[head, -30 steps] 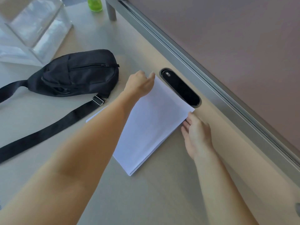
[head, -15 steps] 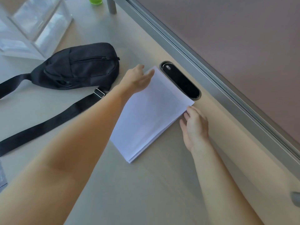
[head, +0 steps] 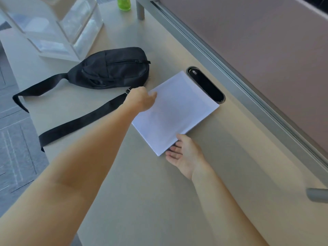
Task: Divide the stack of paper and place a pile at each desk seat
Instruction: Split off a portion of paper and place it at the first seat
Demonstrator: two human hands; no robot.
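Observation:
A stack of white paper lies at an angle on the beige desk. My left hand grips the stack's left edge, thumb on top of the sheets. My right hand is turned palm up at the stack's near corner. Its fingertips are tucked under the paper and its thumb rests against the edge. The near corner looks slightly raised off the desk.
A black sling bag with a long strap lies left of the paper. A black oval cable slot sits just beyond it, along the partition panel. Clear plastic trays and a green bottle stand farther back.
My left hand slid from the stack's far corner to its left edge. My right hand moved from the right corner to the near corner and turned palm up under the paper.

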